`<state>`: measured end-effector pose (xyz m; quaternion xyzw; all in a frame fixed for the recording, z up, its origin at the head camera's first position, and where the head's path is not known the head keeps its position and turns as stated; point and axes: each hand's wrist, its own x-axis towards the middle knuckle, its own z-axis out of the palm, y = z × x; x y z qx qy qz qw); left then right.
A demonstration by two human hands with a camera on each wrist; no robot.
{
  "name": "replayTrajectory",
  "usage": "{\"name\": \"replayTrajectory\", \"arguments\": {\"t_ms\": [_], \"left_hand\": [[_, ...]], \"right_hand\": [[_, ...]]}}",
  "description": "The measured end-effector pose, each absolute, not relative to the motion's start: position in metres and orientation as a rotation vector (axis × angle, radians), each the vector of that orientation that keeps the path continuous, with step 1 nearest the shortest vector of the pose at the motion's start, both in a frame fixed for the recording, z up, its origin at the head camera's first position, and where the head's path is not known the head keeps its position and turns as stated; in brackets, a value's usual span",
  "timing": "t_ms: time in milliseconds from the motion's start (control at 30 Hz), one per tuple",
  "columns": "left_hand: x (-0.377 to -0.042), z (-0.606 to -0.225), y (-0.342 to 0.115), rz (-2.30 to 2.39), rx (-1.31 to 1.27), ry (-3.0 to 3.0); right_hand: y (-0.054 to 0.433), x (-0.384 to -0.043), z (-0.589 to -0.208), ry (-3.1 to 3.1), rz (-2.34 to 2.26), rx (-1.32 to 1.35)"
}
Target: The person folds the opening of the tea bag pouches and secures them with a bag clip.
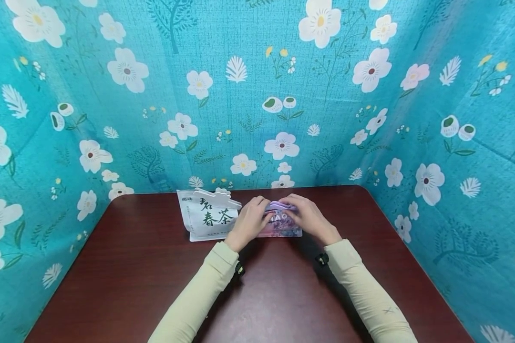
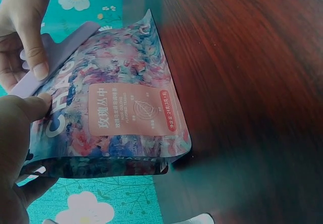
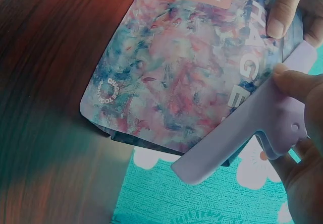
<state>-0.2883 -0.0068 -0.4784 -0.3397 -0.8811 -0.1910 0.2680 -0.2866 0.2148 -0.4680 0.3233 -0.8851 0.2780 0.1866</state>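
Observation:
A painted-pattern pink and blue tea pouch (image 1: 283, 229) stands on the table, its label (image 2: 131, 110) facing the near side. Across its top lies a lilac bag clip (image 3: 227, 128), set at a slant over the printed lettering. My right hand (image 1: 309, 216) grips this clip, thumb on its near face and fingers behind. With thumb in front and fingers behind, my left hand (image 1: 251, 218) pinches the pouch's upper edge at the left. The hands cover part of the pouch's top in the head view.
Just left of the pouch stands a white tea bag (image 1: 208, 221) with dark brush lettering, a white clip (image 1: 216, 196) slanting across its top. Both stand near the back edge of the dark red wooden table (image 1: 154, 267). A turquoise flowered cloth (image 1: 240, 119) hangs behind and at the sides.

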Motion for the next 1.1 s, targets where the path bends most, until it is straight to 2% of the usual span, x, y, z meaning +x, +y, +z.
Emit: {"name": "replayTrajectory", "arguments": {"t_ms": [367,633,867,1100], "left_hand": [[-0.289,-0.479,-0.012,-0.52,-0.929,-2.377],[-0.291,-0.45,-0.03,-0.54,-0.993,-2.411],[-0.29,-0.399,-0.079,-0.544,-0.946,-2.365],[-0.295,-0.374,-0.153,-0.58,-0.785,-2.201]], "right_hand": [[0.212,-0.289,-0.467,-2.518,0.81,0.926],[0.218,-0.294,-0.449,-2.544,0.838,0.923],[0.243,-0.306,-0.425,-2.557,0.91,0.772],[0.285,-0.321,-0.43,-2.601,0.782,0.612]]}}
